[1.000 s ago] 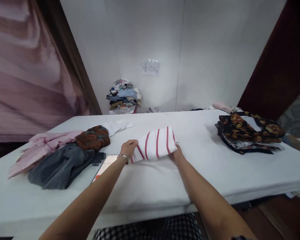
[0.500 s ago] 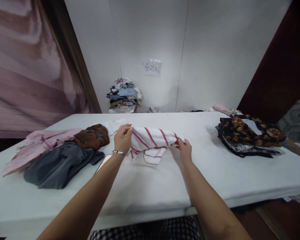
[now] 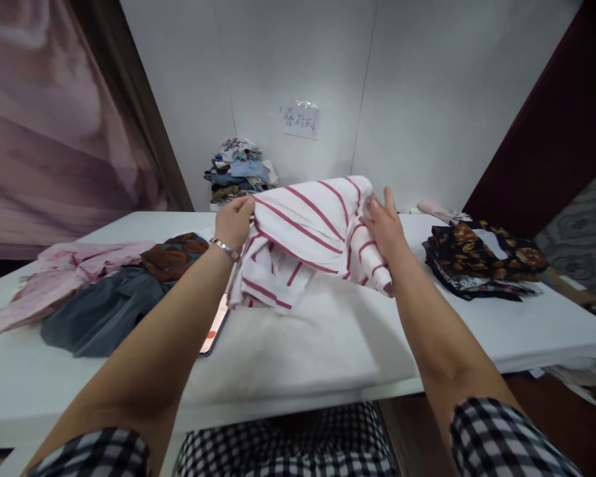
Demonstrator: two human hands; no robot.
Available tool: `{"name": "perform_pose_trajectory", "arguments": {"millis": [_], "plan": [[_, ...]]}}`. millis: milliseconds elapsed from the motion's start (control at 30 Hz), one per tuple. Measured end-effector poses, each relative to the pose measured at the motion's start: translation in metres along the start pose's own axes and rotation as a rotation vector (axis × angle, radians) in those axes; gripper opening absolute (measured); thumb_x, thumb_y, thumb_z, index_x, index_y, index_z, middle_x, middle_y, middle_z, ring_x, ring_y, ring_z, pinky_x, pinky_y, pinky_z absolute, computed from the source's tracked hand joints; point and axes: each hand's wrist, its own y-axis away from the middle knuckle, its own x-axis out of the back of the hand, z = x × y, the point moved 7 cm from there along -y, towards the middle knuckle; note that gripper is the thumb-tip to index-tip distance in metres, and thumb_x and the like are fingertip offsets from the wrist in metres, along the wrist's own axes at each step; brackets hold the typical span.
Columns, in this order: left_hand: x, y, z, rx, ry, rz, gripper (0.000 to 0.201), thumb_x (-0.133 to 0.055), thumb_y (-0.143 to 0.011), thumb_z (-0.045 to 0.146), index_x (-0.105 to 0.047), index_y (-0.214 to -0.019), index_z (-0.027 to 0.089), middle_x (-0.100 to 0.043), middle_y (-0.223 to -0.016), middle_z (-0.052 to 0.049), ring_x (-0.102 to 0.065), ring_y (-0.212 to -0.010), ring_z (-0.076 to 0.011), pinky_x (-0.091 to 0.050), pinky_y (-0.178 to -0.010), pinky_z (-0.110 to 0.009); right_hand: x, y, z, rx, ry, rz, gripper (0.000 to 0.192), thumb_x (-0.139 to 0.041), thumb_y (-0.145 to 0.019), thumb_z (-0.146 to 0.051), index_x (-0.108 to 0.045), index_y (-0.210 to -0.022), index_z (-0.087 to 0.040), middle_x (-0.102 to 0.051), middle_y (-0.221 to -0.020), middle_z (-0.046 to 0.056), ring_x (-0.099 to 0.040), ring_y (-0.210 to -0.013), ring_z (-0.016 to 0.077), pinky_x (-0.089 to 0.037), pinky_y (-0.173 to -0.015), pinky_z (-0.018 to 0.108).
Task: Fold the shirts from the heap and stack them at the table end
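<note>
A white shirt with red stripes is raised above the table, bunched and partly unfolded, with a sleeve hanging at its right end. My left hand pinches its upper left edge; a bracelet is on that wrist. At the right end of the shirt, my right hand grips the cloth near the hanging sleeve, one finger sticking up and some fingertips hidden by fabric. Under my left forearm lies a phone with a lit screen, partly covered.
On the left of the white table lie a pink garment, a dark grey garment and a brown patterned one. Folded dark floral clothes are stacked at the right. Behind stands a clothes pile, beside a wall sign.
Both hands have lifted the striped shirt higher and spread it wider. My right hand has moved up and right. More of the phone shows now, and the view has shifted slightly.
</note>
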Motion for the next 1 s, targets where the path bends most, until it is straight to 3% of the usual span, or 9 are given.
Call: {"name": "perform_pose_trajectory", "arguments": {"millis": [100, 200, 333, 500, 600, 700, 800, 933, 1000], "plan": [[-0.018, 0.018, -0.035, 0.118, -0.118, -0.192, 0.044, -0.05, -0.083, 0.044, -0.066, -0.113, 0.015, -0.072, -0.103, -0.01, -0.066, -0.094, -0.0229, -0.052, -0.086, -0.037, 0.013, 0.01, 0.011, 0.001, 0.269, -0.05, 0.059, -0.071, -0.072, -0.046, -0.059, -0.124, -0.022, -0.062, -0.129, 0.009, -0.053, -0.124, 0.0247, -0.039, -0.107, 0.047], [-0.025, 0.068, -0.057, -0.001, -0.247, -0.358, 0.048, -0.05, -0.082, 0.049, -0.066, -0.114, 0.018, -0.066, -0.123, -0.011, -0.063, -0.107, -0.0244, -0.048, -0.097, -0.039, 0.031, 0.052, 0.043, -0.092, 0.519, -0.166, 0.041, -0.066, -0.076, -0.045, -0.069, -0.108, -0.019, -0.07, -0.114, 0.008, -0.062, -0.111, 0.0255, -0.042, -0.104, 0.048], [-0.035, 0.144, -0.083, -0.168, -0.419, -0.601, 0.052, -0.051, -0.082, 0.055, -0.065, -0.115, 0.018, -0.06, -0.132, -0.013, -0.054, -0.124, -0.0281, -0.042, -0.105, -0.045, 0.055, 0.121, 0.087, -0.262, 0.864, -0.36, 0.044, -0.062, -0.08, -0.044, -0.067, -0.118, -0.023, -0.063, -0.128, 0.01, -0.058, -0.117, 0.029, -0.044, -0.101, 0.048], [-0.046, 0.195, -0.086, -0.266, -0.562, -0.702, 0.05, -0.062, -0.079, 0.051, -0.064, -0.117, 0.019, -0.062, -0.129, -0.014, -0.055, -0.121, -0.0311, -0.043, -0.101, -0.05, 0.066, 0.173, 0.106, -0.26, 1.086, -0.581, 0.068, -0.068, -0.074, -0.052, -0.055, -0.135, -0.023, -0.042, -0.148, 0.012, -0.036, -0.138, 0.032, -0.027, -0.113, 0.05], [-0.057, 0.203, -0.081, -0.298, -0.608, -0.765, 0.028, -0.059, -0.083, 0.038, -0.069, -0.104, 0.022, -0.067, -0.12, -0.01, -0.057, -0.114, -0.0298, -0.045, -0.094, -0.049, 0.068, 0.179, 0.107, -0.214, 1.118, -0.595, 0.062, -0.067, -0.076, -0.045, -0.056, -0.133, -0.024, -0.047, -0.145, 0.011, -0.041, -0.135, 0.0314, -0.028, -0.112, 0.049], [-0.064, 0.196, -0.078, -0.296, -0.621, -0.811, 0.023, -0.048, -0.088, 0.027, -0.07, -0.088, 0.02, -0.07, -0.107, -0.009, -0.06, -0.104, -0.0271, -0.047, -0.088, -0.045, 0.074, 0.17, 0.1, -0.185, 1.021, -0.467, 0.037, -0.056, -0.084, -0.043, -0.069, -0.111, -0.021, -0.069, -0.114, 0.01, -0.061, -0.106, 0.0276, -0.044, -0.095, 0.042], [-0.053, 0.172, -0.07, -0.312, -0.549, -0.763, 0.029, -0.042, -0.089, 0.027, -0.068, -0.079, 0.02, -0.071, -0.091, -0.008, -0.062, -0.092, -0.0239, -0.048, -0.083, -0.04, 0.092, 0.151, 0.08, -0.231, 0.81, -0.201, 0.035, -0.055, -0.083, -0.049, -0.071, -0.084, -0.018, -0.07, -0.077, 0.004, -0.061, -0.073, 0.0206, -0.047, -0.069, 0.031], [0.004, 0.118, -0.048, -0.317, -0.478, -0.408, 0.027, -0.043, -0.086, 0.035, -0.066, -0.077, 0.024, -0.07, -0.09, -0.007, -0.063, -0.086, -0.0239, -0.049, -0.078, -0.037, 0.131, 0.123, 0.027, -0.18, 0.477, 0.237, 0.033, -0.07, -0.07, -0.05, -0.067, -0.074, -0.018, -0.06, -0.061, -0.002, -0.052, -0.056, 0.0136, -0.04, -0.055, 0.025], [0.04, 0.093, -0.039, -0.286, -0.476, -0.191, 0.024, -0.046, -0.083, 0.037, -0.065, -0.081, 0.024, -0.069, -0.091, -0.006, -0.062, -0.085, -0.0238, -0.049, -0.076, -0.035, 0.152, 0.111, 0.0, -0.103, 0.324, 0.357, 0.033, -0.074, -0.067, -0.049, -0.066, -0.077, -0.019, -0.061, -0.063, -0.003, -0.052, -0.055, 0.0125, -0.041, -0.055, 0.025]]}}
